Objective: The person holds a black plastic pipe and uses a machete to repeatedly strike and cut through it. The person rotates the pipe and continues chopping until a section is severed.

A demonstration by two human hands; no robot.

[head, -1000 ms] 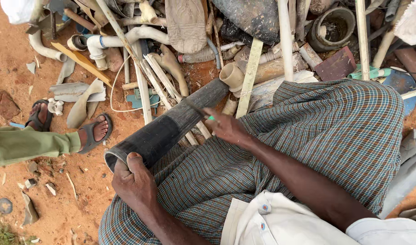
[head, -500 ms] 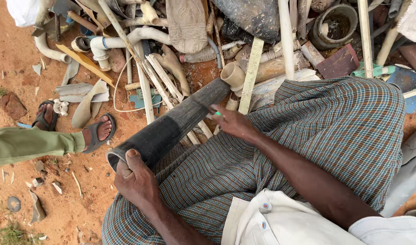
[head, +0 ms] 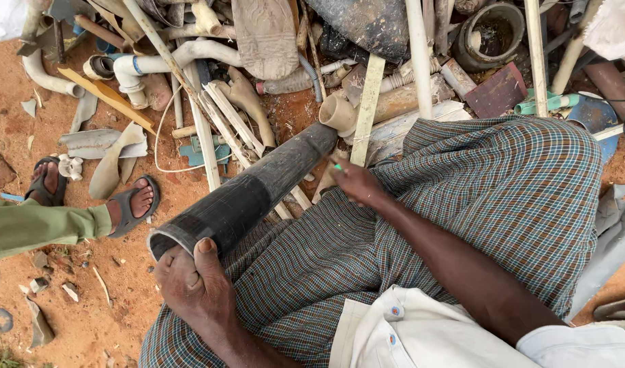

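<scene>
A long black plastic pipe (head: pixel 247 194) lies slanted across my lap, its open end near my left hand (head: pixel 193 283). That hand grips the pipe's near rim, thumb up on the wall. My right hand (head: pixel 350 182) rests against the pipe's side farther along, fingers closed on a small green object (head: pixel 338 167) whose shape I cannot make out. My legs are covered by a green checked cloth (head: pixel 489 184).
A heap of scrap fills the far side: white bent pipes (head: pixel 166 65), a tan pipe fitting (head: pixel 338 112), pale slats (head: pixel 367 105), a dark round pot (head: pixel 493 34). Another person's sandalled feet (head: pixel 132 201) and green sleeve (head: pixel 33 228) are at left on red earth.
My left hand has slid up onto the pipe's open end. The right hand shifted slightly along the pipe with the green object.
</scene>
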